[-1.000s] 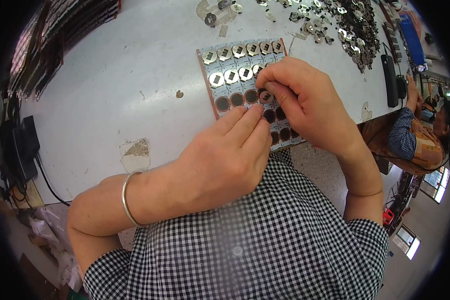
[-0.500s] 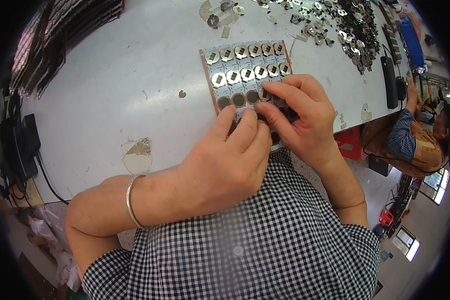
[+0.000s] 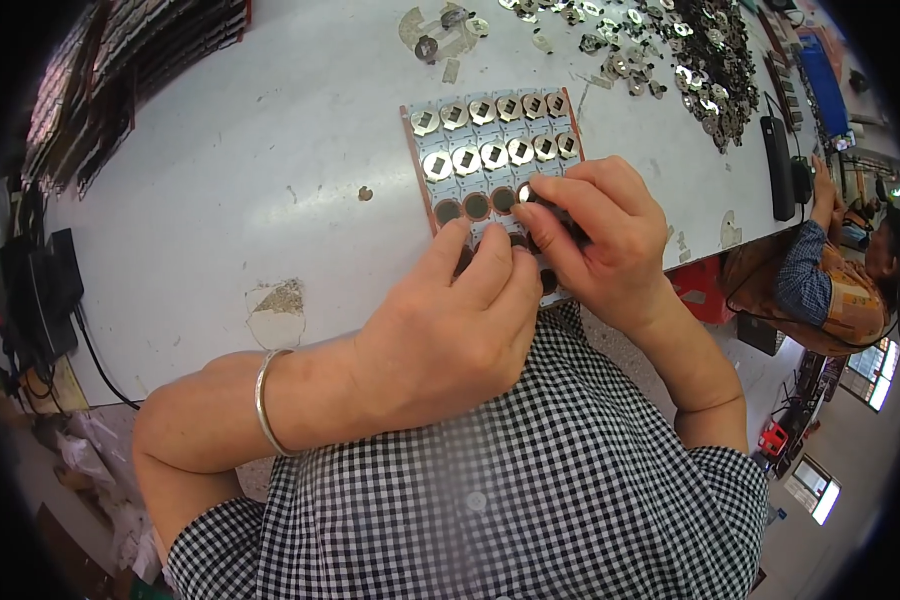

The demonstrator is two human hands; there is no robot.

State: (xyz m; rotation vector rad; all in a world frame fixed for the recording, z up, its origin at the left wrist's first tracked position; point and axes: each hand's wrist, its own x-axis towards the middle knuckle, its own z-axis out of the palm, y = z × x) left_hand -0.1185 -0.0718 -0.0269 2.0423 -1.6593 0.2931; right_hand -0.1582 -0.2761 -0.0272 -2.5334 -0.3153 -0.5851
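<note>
Under my hands lies a panel of small circuit boards with reddish-brown edge strips. Its two far rows carry shiny round metal discs with dark diamond-shaped openings. In the third row, dark round spots show at the left. Thumb and forefinger of my right hand pinch a shiny metal disc low over that row. My left hand rests its slightly spread fingertips on the panel's near left part, holding nothing I can see; its thumb is hidden. Both hands cover much of the near rows.
A heap of loose metal discs spreads across the far right of the white table. Stacked panels stand far left. A black adapter with cable sits at the left edge. Another person works at the right.
My right thumb and forefinger have come slightly lower, and the disc between them now shows a brighter face. The panel has shifted slightly toward me. My left hand stays nearly in place.
</note>
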